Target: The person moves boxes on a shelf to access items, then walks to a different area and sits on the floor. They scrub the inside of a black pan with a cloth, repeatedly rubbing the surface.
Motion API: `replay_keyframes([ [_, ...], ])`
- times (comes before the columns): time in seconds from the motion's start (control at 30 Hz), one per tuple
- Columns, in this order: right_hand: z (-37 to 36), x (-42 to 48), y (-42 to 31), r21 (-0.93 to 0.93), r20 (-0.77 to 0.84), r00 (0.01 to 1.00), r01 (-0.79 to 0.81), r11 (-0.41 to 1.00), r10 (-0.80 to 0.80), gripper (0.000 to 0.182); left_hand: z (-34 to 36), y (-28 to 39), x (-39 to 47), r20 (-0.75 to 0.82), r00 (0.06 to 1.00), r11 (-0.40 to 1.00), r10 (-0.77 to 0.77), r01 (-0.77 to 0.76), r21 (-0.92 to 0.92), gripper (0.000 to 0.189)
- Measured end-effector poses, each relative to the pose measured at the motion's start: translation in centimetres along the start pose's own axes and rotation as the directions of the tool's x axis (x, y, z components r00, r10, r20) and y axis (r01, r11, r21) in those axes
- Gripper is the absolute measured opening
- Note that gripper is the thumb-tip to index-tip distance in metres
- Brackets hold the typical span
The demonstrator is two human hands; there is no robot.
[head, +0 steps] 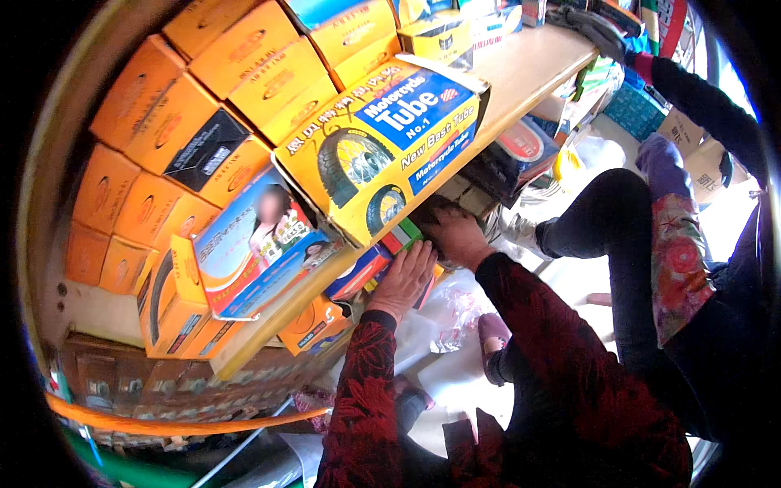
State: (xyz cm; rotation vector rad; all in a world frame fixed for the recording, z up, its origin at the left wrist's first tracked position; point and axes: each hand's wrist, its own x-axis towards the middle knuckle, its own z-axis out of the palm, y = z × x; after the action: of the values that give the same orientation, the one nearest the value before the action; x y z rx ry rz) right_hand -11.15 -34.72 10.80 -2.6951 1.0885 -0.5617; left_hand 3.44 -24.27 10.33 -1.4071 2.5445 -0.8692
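Observation:
My left hand point(406, 279) lies with its fingers on a small box with green, white and red parts point(401, 236), below the shelf edge. My right hand point(457, 235) is just to the right, its fingertips at a dark thing under the shelf; its grip is hidden. Above both hands, a yellow motorcycle tube box point(378, 146) rests on the shelf and juts over its edge. A blue and red box point(360, 272) lies beside my left hand, under the shelf. On the shelf at the left stands a blue and white printed box point(250, 244).
Orange boxes point(268, 61) are stacked at the back of the shelf point(518, 67). Below its edge are a dark box point(518, 155) and an orange box point(314, 326). A clear plastic bag point(457, 311) hangs near my hands. Another person's leg point(628, 244) and sleeve point(701, 97) are at the right.

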Motion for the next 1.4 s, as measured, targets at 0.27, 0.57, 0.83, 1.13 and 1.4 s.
replay_keyframes([
  [0.27, -0.1, -5.8, -2.3, 0.133, -0.041, 0.989, -0.133, 0.982, 0.139, 0.026, -2.5, 1.7, -0.9, -0.026, 0.980, 0.973, -0.196, 0.191, -0.134, 0.045],
  [0.57, 1.1, -5.5, -1.7, 0.462, -0.096, 0.817, -0.470, 0.752, 0.569, 0.046, -7.6, 9.1, -6.2, 0.228, 0.923, 0.793, -0.310, 0.383, -0.474, 0.037],
  [0.83, 2.6, -3.2, -3.1, 0.653, -0.079, 0.557, -0.598, 0.465, 0.827, 0.080, -10.1, 16.5, -15.7, 0.403, 0.814, 0.514, -0.418, 0.578, -0.634, 0.037],
  [1.13, 7.4, -3.3, -7.2, 0.781, 0.179, 0.466, -0.603, 0.164, 0.866, 0.058, -8.4, 17.5, -16.8, 0.411, 0.627, 0.304, -0.662, 0.726, -0.617, 0.034],
  [1.4, 7.4, -2.6, -6.3, 0.767, 0.136, 0.466, -0.608, 0.205, 0.874, 0.039, -6.9, 18.1, -18.0, 0.414, 0.538, 0.200, -0.734, 0.754, -0.626, 0.033],
])
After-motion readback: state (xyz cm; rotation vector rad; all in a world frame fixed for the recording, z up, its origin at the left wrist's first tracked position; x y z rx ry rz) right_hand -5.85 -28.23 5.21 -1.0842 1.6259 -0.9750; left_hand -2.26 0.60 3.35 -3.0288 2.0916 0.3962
